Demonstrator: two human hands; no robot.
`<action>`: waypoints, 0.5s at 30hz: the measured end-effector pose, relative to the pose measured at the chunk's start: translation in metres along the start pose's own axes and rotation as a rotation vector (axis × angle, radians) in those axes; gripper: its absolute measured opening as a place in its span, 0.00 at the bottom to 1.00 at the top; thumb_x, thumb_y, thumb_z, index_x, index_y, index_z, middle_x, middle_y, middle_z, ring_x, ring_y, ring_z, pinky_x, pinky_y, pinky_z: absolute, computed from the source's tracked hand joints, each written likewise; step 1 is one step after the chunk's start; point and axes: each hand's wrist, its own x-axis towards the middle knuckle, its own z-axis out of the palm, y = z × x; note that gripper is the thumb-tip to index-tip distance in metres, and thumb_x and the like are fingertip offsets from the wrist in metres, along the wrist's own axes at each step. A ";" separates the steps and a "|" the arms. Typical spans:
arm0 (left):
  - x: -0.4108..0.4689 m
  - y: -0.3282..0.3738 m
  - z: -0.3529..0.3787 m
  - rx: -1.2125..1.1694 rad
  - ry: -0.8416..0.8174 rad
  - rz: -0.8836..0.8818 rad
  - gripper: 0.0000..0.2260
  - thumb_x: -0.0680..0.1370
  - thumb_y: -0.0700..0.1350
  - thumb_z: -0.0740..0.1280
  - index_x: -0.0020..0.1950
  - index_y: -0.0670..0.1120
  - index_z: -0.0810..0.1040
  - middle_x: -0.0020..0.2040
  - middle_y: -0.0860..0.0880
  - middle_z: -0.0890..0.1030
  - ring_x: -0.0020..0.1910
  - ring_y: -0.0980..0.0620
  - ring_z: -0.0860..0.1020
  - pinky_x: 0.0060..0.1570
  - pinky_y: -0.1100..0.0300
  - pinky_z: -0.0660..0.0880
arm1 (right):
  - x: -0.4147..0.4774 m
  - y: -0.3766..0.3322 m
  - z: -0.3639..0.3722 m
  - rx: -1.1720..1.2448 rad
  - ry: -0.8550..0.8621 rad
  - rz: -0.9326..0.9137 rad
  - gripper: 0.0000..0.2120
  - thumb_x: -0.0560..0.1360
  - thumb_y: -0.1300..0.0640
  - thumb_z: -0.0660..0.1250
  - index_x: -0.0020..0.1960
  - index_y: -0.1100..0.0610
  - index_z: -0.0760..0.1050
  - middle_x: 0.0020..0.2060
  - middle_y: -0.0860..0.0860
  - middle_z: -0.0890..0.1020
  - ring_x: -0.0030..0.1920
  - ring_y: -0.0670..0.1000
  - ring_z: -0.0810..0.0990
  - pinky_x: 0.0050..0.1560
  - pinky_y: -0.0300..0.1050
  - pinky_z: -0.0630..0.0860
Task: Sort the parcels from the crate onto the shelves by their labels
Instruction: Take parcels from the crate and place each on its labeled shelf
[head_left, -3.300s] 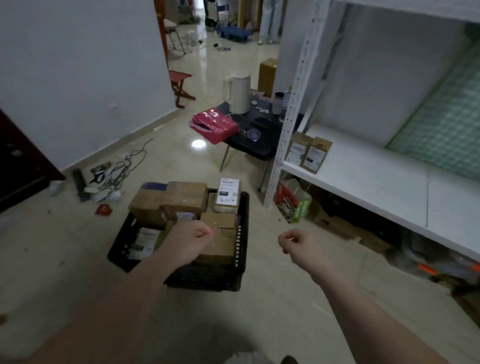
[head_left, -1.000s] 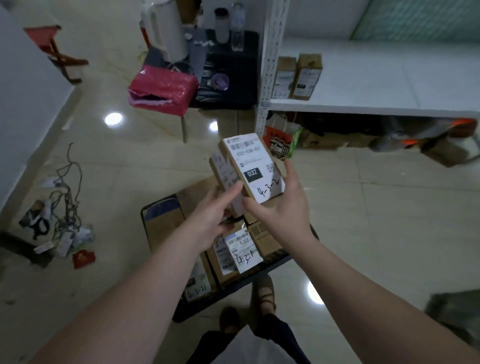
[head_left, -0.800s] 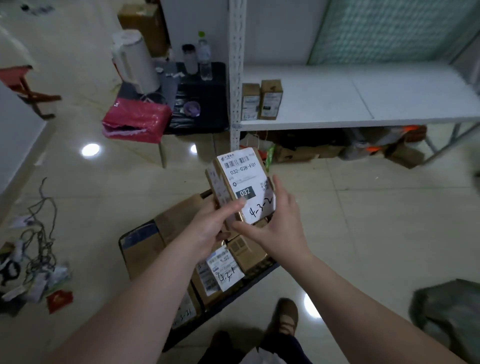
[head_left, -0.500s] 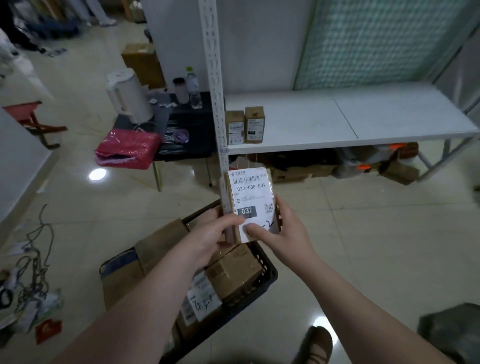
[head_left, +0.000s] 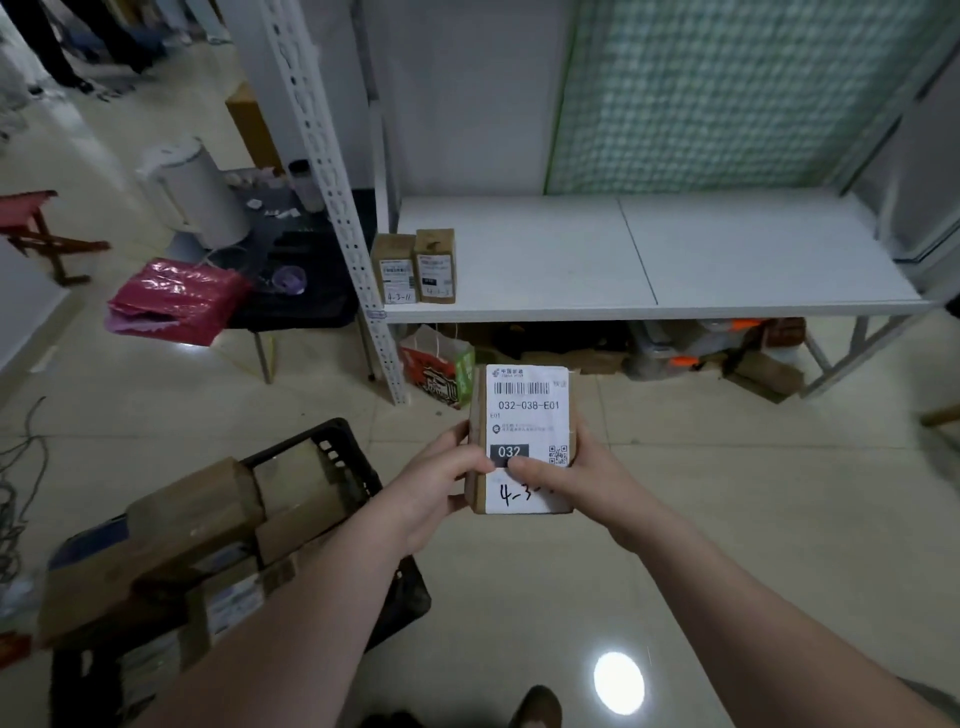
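Gripping one small brown cardboard parcel (head_left: 527, 410), left hand (head_left: 436, 483) and right hand (head_left: 584, 480) curl round it. Two brown boxes (head_left: 415, 267) stand on the white shelf (head_left: 675, 260); many more fill the black crate (head_left: 335, 451).

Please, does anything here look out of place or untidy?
Mostly the crate: its parcels lie heaped and tilted, some above the rim. The red bag overhangs the edge of the black table. The held parcel looks undamaged.
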 end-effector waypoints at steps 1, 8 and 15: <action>0.004 0.002 0.003 0.013 0.003 0.003 0.24 0.68 0.42 0.64 0.63 0.56 0.75 0.55 0.54 0.83 0.57 0.50 0.79 0.61 0.48 0.73 | 0.003 0.001 -0.005 0.017 -0.011 0.000 0.39 0.62 0.49 0.80 0.68 0.48 0.67 0.57 0.46 0.83 0.54 0.49 0.84 0.53 0.53 0.82; 0.038 0.025 0.013 0.055 0.046 0.031 0.24 0.75 0.35 0.59 0.63 0.59 0.72 0.55 0.55 0.83 0.53 0.53 0.81 0.55 0.54 0.76 | 0.035 0.008 -0.024 0.080 0.003 0.026 0.43 0.56 0.48 0.82 0.67 0.47 0.67 0.57 0.48 0.83 0.55 0.51 0.83 0.56 0.56 0.81; 0.107 0.048 0.011 0.076 0.137 0.013 0.27 0.69 0.44 0.65 0.68 0.57 0.70 0.55 0.55 0.83 0.52 0.52 0.82 0.58 0.48 0.77 | 0.100 -0.014 -0.058 0.002 0.075 0.017 0.41 0.60 0.58 0.83 0.68 0.49 0.67 0.53 0.46 0.82 0.45 0.39 0.83 0.41 0.35 0.78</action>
